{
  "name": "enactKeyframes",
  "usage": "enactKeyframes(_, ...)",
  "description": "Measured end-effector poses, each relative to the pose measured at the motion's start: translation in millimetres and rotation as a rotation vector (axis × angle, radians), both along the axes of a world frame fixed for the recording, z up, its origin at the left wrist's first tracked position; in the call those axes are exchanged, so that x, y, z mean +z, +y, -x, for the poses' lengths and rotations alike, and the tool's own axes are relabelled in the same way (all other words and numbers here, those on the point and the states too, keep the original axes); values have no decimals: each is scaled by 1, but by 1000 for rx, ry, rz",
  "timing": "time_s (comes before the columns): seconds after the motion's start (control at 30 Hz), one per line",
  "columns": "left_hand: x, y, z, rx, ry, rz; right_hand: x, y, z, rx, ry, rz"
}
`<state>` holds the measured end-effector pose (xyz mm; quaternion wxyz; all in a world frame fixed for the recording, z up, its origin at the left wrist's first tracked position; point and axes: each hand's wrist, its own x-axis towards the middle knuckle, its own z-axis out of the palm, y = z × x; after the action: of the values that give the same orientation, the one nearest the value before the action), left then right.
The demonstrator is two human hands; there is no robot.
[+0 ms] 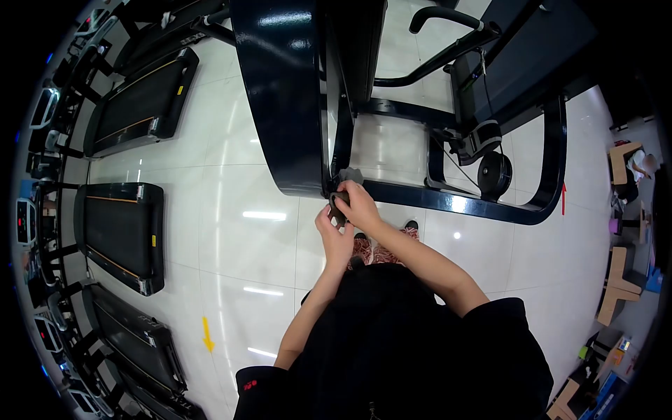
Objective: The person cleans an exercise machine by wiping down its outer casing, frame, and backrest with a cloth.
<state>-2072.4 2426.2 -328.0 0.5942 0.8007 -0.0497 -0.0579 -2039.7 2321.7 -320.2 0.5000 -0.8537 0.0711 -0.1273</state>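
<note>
My left hand (334, 234) and my right hand (358, 204) are close together at the middle of the view, both closed around a small dark brown item (341, 203). What the item is cannot be made out. A grey crumpled cloth (351, 175) lies just beyond my fingers, against the lower frame of a large dark exercise machine (283, 91). The machine's base bar (448, 199) runs to the right from beside my right hand. My shoes show on the floor just below the hands.
Several treadmills (122, 227) line the left side. A black pulley wheel (495, 173) and a curved handle bar (448, 66) belong to the machine. A yellow arrow (207, 334) marks the tiled floor. At the far right, a person (640, 165) is near wooden desks (619, 283).
</note>
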Motion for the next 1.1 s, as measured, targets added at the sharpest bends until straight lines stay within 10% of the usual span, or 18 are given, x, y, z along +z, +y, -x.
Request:
enactKeyframes(0.53,-8,-16,-44,-7,890,178,-16,-19,-44,-26,355,-342)
enactKeyframes(1.1,-17,-9,-24,10,555,-37,-4,-3,-14,-116,340,-233)
